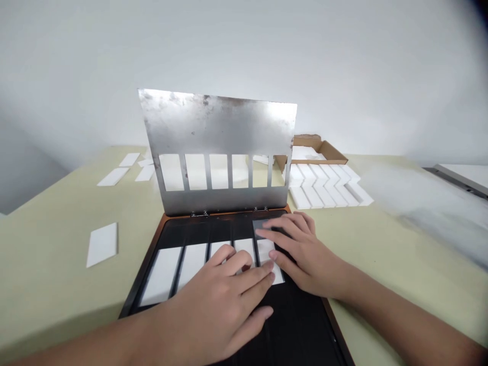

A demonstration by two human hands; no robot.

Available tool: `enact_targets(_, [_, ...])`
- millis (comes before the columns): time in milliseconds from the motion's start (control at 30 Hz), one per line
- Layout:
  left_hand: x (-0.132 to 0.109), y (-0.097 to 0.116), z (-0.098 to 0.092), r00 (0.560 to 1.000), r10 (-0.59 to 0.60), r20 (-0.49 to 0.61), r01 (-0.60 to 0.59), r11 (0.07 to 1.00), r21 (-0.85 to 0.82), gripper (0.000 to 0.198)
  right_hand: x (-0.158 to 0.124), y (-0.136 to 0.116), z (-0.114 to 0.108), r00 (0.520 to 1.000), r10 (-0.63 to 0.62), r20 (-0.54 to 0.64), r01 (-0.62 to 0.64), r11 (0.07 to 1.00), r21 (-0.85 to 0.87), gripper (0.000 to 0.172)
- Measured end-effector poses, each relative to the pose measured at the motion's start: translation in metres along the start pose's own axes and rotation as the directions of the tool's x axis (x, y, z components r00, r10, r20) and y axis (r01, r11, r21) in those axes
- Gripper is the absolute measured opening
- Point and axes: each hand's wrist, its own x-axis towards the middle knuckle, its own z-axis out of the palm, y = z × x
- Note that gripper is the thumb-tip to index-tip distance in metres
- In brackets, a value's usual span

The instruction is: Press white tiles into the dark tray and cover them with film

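Observation:
A hinged black tray (194, 229) holds a row of white rectangular cards, including one at the left end (162, 272) and another beside it (193, 260). At the right end of the row lies a white card (278, 275) with a thin translucent strip (259, 226) at its far edge. My left hand (224, 300) reaches across the row; two fingertips touch this card's left side, other fingers are bent. Spread over its right side is my right hand (301, 249), fingertips on the card and the strip. The metal lid (219, 122) with rectangular cutouts stands raised behind.
Stacked white blocks (328, 188) sit at the back right before a cardboard box (331, 151). One loose white card (102, 245) lies left of the tray, several more (113, 176) farther back. A grey-edged object (463, 178) is at far right.

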Motion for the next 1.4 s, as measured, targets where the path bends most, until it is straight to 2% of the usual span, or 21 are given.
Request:
enact_targets(67, [-0.0003, -0.0008, -0.0002, 1.000, 0.002, 0.011, -0.002, 1.000, -0.004, 0.035, 0.0001, 0.0006, 0.0043, 0.998, 0.057, -0.006, -0.057, 0.997, -0.050, 0.051])
enact_targets(133, [-0.0003, -0.0013, -0.0001, 1.000, 0.002, 0.014, -0.002, 1.000, -0.008, 0.034, 0.0002, 0.0006, 0.0061, 0.996, 0.088, 0.005, -0.087, 0.994, -0.073, 0.052])
enact_targets(333, [-0.0001, -0.0007, 0.0016, 1.000, 0.003, 0.026, -0.003, 1.000, -0.013, 0.033, 0.0022, -0.0028, 0.0024, 0.998, 0.037, -0.059, -0.034, 0.998, 0.045, 0.019])
enact_targets(400, [-0.0009, -0.0005, 0.0021, 1.000, -0.001, 0.025, 0.001, 1.000, -0.010, 0.033, 0.0031, -0.0030, 0.0028, 0.995, 0.033, -0.089, -0.026, 0.996, 0.082, 0.015])
enact_targets(500, [-0.0019, -0.0005, 0.0020, 0.999, -0.010, 0.037, 0.010, 1.000, 0.000, 0.034, 0.0031, -0.0011, 0.0047, 0.988, 0.015, -0.152, -0.003, 0.997, 0.081, 0.020])
enact_targets(633, [-0.0008, -0.0002, 0.0007, 0.999, -0.009, 0.042, 0.008, 1.000, 0.023, 0.032, 0.0012, 0.0018, 0.0051, 0.974, -0.077, -0.214, 0.085, 0.996, 0.027, 0.014])
enact_targets(1100, [-0.0011, 0.0028, 0.0027, 0.998, -0.007, 0.069, -0.001, 0.994, 0.106, 0.034, -0.0019, -0.0002, -0.0024, 0.957, -0.246, -0.156, 0.227, 0.965, -0.134, 0.016])
enact_targets(1233, [-0.0022, 0.0021, 0.0010, 0.996, -0.007, 0.094, -0.004, 0.993, 0.117, 0.035, -0.0014, 0.0007, -0.0006, 0.935, -0.290, -0.202, 0.260, 0.952, -0.165, 0.012])
enact_targets(1400, [-0.0021, 0.0029, 0.0010, 0.997, -0.011, 0.082, 0.002, 0.994, 0.109, 0.035, 0.0000, 0.0007, 0.0016, 0.933, -0.289, -0.214, 0.258, 0.953, -0.162, 0.012])
